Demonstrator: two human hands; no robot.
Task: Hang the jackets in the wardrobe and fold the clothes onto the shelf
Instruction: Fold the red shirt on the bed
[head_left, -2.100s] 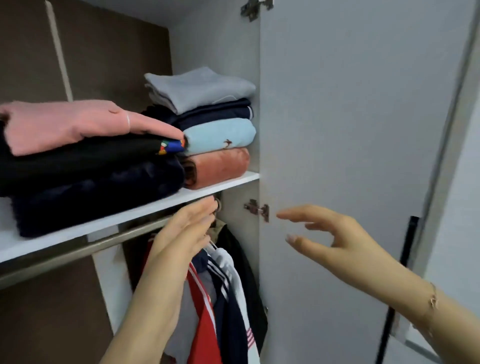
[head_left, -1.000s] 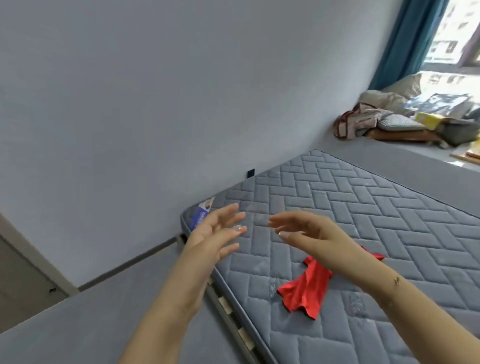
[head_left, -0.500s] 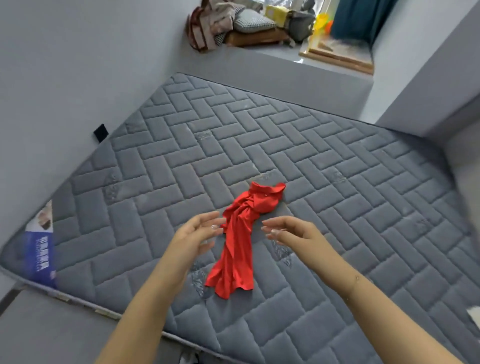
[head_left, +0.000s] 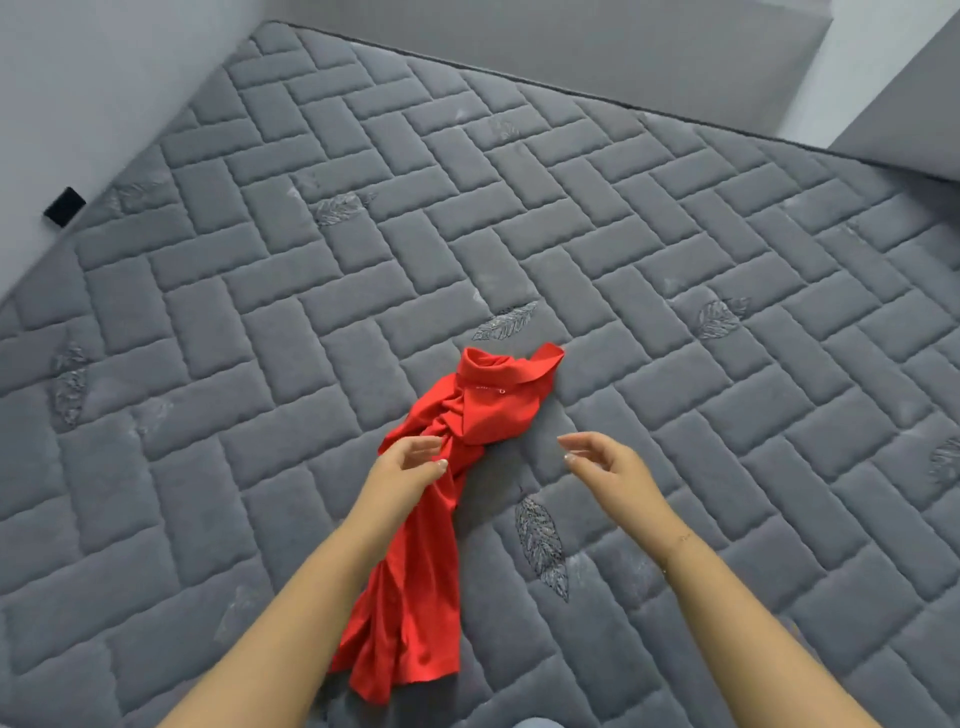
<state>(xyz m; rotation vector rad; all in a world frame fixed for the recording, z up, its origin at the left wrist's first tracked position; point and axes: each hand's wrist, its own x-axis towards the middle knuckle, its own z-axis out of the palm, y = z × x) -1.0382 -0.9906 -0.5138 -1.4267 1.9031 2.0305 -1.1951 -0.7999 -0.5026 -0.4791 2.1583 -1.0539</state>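
Wall surface in pale grey fills the upper left, with a small black square fitting low on it just above the edge of the bed. Below spreads a dark grey quilted mattress stitched in a brick-like pattern with embroidered leaves. Left hand reaches in from the bottom, its fingers relaxed and slightly curved, their tips at the bunched middle of the garment; whether they touch the cloth cannot be told, and they hold nothing. Near the centre of the mattress lies a crumpled bright red shirt, twisted into a long narrow bundle. Its long axis runs from the lower left, close to the person, up toward the upper right, with the collar end pointing away to the upper right and the loose hem nearest the bottom edge. Right hand hovers just beside the shirt's upper part, apart from it, fingers loosely spread and empty.
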